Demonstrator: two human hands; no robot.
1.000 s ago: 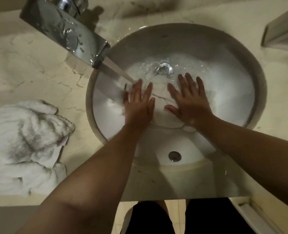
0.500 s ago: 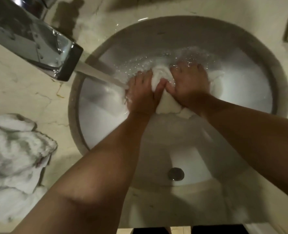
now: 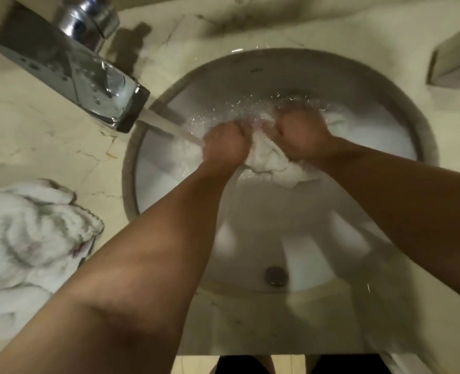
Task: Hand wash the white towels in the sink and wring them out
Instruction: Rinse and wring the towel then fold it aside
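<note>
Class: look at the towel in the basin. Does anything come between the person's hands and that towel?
Nothing visible does. The left hand and right hand both already grip the white towel bunched between them in the sink. Only water from the faucet runs onto the left hand.

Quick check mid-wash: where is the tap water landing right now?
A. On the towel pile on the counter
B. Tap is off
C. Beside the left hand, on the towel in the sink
C: the stream from the tap lands beside the left hand, which grips the towel in the sink.
</note>
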